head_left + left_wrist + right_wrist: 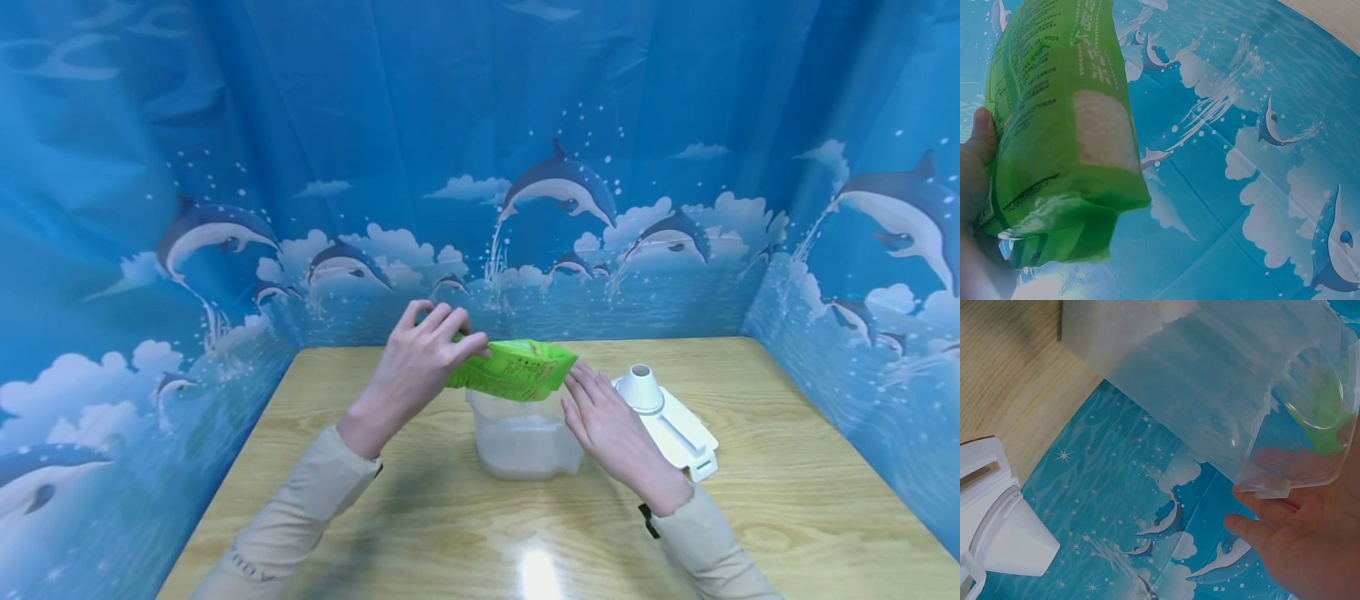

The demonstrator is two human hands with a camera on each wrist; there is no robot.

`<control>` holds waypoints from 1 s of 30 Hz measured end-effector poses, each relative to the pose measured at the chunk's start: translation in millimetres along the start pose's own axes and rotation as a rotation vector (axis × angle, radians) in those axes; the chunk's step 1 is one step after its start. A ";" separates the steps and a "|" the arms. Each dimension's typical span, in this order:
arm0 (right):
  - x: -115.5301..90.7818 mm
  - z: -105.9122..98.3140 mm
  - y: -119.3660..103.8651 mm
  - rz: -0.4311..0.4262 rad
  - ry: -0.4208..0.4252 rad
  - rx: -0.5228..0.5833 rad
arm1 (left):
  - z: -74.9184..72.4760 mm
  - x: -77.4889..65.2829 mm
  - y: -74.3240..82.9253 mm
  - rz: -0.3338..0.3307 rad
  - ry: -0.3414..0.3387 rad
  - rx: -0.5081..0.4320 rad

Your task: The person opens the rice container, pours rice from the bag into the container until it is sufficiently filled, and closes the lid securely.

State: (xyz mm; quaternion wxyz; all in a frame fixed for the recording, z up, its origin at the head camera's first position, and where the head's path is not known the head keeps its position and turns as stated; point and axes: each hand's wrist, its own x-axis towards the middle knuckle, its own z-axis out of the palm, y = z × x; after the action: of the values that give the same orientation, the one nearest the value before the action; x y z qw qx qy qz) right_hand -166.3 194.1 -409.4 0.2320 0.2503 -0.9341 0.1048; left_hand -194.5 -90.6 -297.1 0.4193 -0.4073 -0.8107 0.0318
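Well, my left hand (420, 357) grips the green bag (517, 371) over the clear tub (525, 450); my right hand (611, 427), fingers straight, touches the tub's rim, white coned piece (667, 421) at three o'clock.

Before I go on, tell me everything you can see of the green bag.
The green bag looks like thin, glossy plastic, with creases and a folded end. The left wrist view shows rows of small dark print, larger white characters and a pale rectangular panel. It is held roughly sideways above the clear tub, gripped by the left hand. Its other end reaches close to the right hand; whether they touch is unclear. I cannot tell whether anything is pouring out.
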 end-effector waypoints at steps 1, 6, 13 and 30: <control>-0.1 -0.1 0.2 0.000 -0.003 0.000 | 0.2 -0.1 0.3 0.002 -0.008 -0.004; -0.6 -0.6 0.6 -0.003 -0.007 -0.013 | 1.6 -0.5 1.8 0.023 -0.054 -0.013; 0.3 -1.5 -0.3 -0.012 -0.008 -0.024 | 2.7 1.1 3.8 0.049 -0.091 0.020; 0.0 -1.0 0.2 -0.011 0.010 -0.017 | -2.8 10.6 4.5 0.079 -0.154 0.073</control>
State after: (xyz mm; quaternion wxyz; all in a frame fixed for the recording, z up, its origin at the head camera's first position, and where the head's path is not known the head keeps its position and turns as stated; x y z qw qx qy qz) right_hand -166.0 194.6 -408.5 0.2392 0.2531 -0.9324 0.0966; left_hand -193.0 -81.2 -290.1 0.3688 -0.4197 -0.8221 0.1092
